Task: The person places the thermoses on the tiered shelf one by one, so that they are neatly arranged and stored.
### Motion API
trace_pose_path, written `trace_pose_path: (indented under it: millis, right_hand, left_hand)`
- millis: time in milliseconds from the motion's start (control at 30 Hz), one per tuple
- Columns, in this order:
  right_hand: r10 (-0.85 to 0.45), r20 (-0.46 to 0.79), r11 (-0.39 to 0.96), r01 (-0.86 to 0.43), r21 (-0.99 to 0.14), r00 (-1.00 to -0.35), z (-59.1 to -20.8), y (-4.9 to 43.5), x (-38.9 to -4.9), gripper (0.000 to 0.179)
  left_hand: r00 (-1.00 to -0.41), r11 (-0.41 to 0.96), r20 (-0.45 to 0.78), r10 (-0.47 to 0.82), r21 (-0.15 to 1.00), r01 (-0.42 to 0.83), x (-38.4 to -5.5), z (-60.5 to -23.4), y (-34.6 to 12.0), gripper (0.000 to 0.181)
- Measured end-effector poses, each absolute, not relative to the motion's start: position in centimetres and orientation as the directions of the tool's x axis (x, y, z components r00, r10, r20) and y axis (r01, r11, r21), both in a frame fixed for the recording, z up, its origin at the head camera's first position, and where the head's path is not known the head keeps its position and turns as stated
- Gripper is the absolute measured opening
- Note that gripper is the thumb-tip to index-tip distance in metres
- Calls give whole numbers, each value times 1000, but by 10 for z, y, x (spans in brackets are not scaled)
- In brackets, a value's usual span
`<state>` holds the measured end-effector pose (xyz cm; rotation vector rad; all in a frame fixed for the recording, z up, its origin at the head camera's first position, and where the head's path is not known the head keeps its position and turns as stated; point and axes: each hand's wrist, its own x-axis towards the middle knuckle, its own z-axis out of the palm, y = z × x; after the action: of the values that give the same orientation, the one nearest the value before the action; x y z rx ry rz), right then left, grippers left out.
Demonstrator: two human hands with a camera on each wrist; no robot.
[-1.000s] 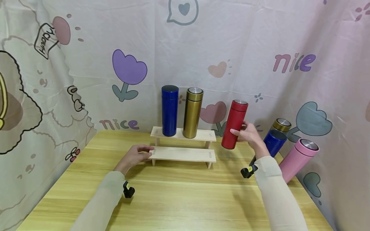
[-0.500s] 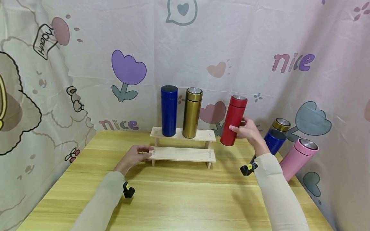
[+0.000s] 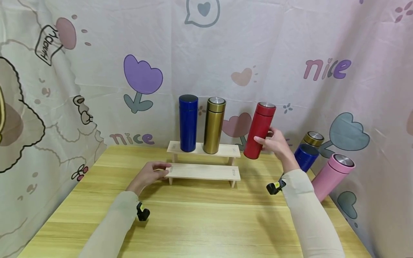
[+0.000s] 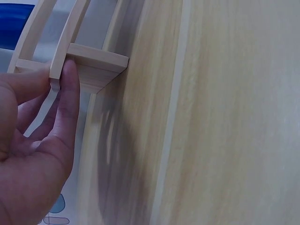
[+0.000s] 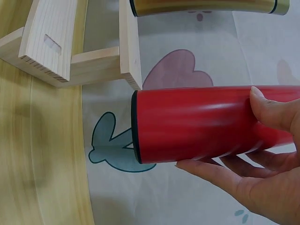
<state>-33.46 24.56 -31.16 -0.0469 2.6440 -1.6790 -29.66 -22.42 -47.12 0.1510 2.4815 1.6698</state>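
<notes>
My right hand (image 3: 276, 144) grips a red thermos flask (image 3: 260, 130) by its lower half, thumb on one side and fingers on the other. Slightly tilted, the flask is held up off the table, to the right of a two-tier wooden stand (image 3: 206, 172). In the right wrist view its dark-rimmed base (image 5: 136, 126) points toward the stand. At the stand's left end, my left hand (image 3: 151, 175) pinches the lower board between thumb and fingers, as the left wrist view shows. On the upper tier a blue thermos flask (image 3: 188, 123) and a gold thermos flask (image 3: 214, 125) stand upright.
Right of my right forearm, a pink thermos flask (image 3: 334, 175), another blue flask (image 3: 305, 157) and another gold-topped flask (image 3: 313, 139) stand on the wooden table (image 3: 206, 222). A printed curtain (image 3: 200, 61) hangs close behind the table and along its sides.
My right hand has lifted the red thermos flask higher and slightly to the left, toward the stand. My left hand keeps its hold on the lower board.
</notes>
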Motion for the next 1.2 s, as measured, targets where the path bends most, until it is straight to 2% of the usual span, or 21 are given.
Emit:
trace_pose_path:
  millis: [367,1200]
  right_hand:
    - [-32,47,417,-56,-907,-998,-305,236,-336,80]
    - [-79,99,402,-122,-907,-992,-304,216,-335,76]
  left_hand:
    - [-985,400,-61,164,916,10,-296,-467,-223,37]
    - [-982,347,-35,184,937,32,-293,-472,-224,37]
